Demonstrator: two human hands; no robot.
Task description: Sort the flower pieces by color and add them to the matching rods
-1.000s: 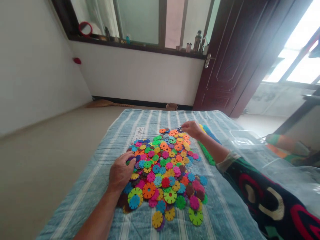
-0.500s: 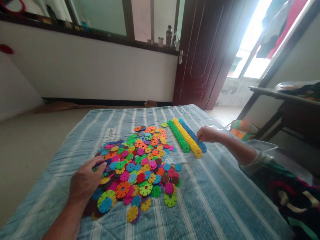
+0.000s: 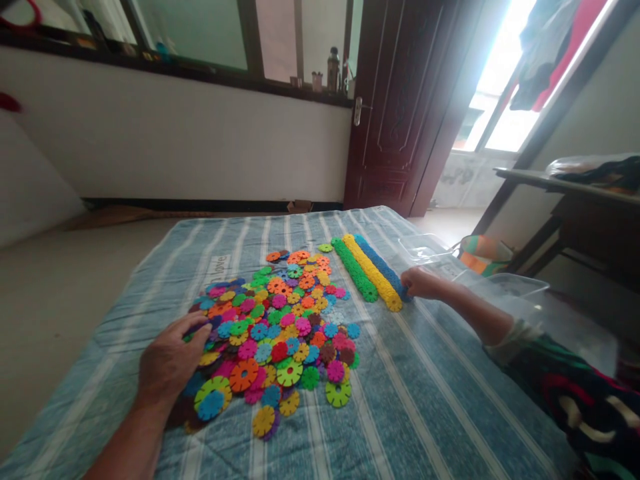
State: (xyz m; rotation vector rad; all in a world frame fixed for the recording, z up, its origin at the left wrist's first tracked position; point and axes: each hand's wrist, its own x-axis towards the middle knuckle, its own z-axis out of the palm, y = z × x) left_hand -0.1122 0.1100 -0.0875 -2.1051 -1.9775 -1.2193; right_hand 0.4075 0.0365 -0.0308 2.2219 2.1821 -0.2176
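My left hand (image 3: 173, 353) rests at the left edge of a heap of mixed-colour plastic interlocking discs (image 3: 280, 333). Its thumb and index finger are bent towards each other around a dark purple disc at the heap's edge, and a bit of green shows between them. My right hand is out of sight. At the right, another person's hand (image 3: 423, 283) with a patterned sleeve (image 3: 545, 373) touches the near end of a blue row of stacked discs (image 3: 377, 260). Beside it lie a yellow row (image 3: 373, 273) and a green row (image 3: 355, 270).
Clear plastic boxes (image 3: 517, 285) stand along the right side of the striped cloth (image 3: 400, 373). A printed paper strip (image 3: 219, 267) lies behind the heap. Beyond are a dark red door (image 3: 387, 113) and, at the right, a table (image 3: 565, 183).
The other person's hand has slid slightly towards the near end of the blue row. My left hand stays where it was. The view has shifted a little.
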